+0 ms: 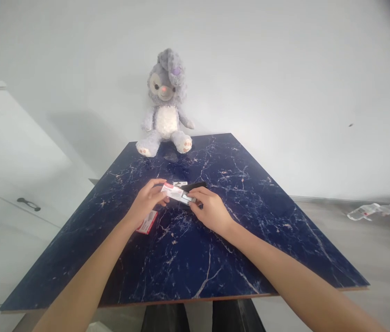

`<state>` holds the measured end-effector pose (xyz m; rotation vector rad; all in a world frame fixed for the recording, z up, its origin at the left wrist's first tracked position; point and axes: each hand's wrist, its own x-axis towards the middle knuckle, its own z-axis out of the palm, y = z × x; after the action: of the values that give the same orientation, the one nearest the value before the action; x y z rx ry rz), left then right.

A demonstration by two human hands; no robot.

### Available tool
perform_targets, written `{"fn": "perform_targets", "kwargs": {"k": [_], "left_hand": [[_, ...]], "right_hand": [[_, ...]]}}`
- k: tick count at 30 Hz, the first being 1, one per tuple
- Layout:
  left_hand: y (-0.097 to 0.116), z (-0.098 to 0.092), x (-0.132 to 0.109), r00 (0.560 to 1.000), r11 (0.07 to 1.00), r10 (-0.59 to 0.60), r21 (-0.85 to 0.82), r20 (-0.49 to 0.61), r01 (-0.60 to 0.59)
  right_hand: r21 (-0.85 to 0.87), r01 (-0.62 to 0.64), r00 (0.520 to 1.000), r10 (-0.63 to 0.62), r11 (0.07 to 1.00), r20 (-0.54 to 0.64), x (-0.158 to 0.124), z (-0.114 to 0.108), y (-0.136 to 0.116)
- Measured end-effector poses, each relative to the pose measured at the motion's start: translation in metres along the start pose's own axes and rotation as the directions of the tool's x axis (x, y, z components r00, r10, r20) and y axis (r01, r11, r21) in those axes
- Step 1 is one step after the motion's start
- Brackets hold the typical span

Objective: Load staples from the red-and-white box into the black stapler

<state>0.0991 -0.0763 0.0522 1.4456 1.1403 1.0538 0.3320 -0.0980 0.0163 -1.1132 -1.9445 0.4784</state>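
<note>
Left hand (147,198) — fingers pinched on the left end of a small white-and-red packet (176,193), held just above the tabletop. Right hand (210,210) — fingertips closed on the packet's right end, where a pale strip shows; whether it is sliding out or merely lying against the packet cannot be told.

Second red-and-white packet (147,222) — flat on the table, just under the left wrist, apparently untouched.

Dark flat object (195,186) — lies just beyond the hands; its kind is unclear. Small printed slip (180,183) beside it, to the left.

Table (250,221) — dark blue marbled slab.

Plush rabbit (165,108) — grey, seated upright at the far edge against the white wall.

Progress, as judged: one packet in hand and being worked on, one waiting.
</note>
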Motion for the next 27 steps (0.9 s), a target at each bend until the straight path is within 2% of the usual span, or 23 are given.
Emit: {"fn": "perform_targets", "kwargs": {"k": [3, 9, 13, 20, 24, 27], "left_hand": [[0.000, 0.002, -0.001, 1.000, 0.997, -0.007, 0.077, 0.004, 0.007], [-0.002, 0.004, -0.002, 0.997, 0.993, -0.068, -0.097, 0.044, 0.072], [-0.003, 0.006, -0.003, 0.993, 0.983, -0.069, -0.165, 0.092, 0.083], [-0.007, 0.006, -0.002, 0.993, 0.983, -0.068, -0.162, 0.096, 0.083], [-0.011, 0.003, 0.002, 0.994, 0.982, -0.098, -0.160, 0.047, 0.104], [-0.013, 0.000, 0.004, 0.994, 0.977, -0.106, -0.187, 0.002, 0.105]], "right_hand": [[-0.074, 0.009, 1.000, -0.009, 0.997, 0.003, 0.000, -0.002, 0.000], [-0.269, 0.072, 0.997, -0.059, 0.960, 0.058, -0.001, -0.003, -0.003], [-0.297, 0.074, 0.997, -0.064, 0.952, 0.044, 0.000, -0.002, -0.003], [-0.221, 0.058, 0.998, -0.052, 0.974, 0.034, 0.001, -0.002, -0.001], [-0.084, 0.037, 0.994, -0.045, 0.996, -0.097, 0.001, -0.009, -0.010], [0.049, -0.030, 0.983, 0.039, 0.998, -0.180, 0.002, -0.016, -0.017]]}}
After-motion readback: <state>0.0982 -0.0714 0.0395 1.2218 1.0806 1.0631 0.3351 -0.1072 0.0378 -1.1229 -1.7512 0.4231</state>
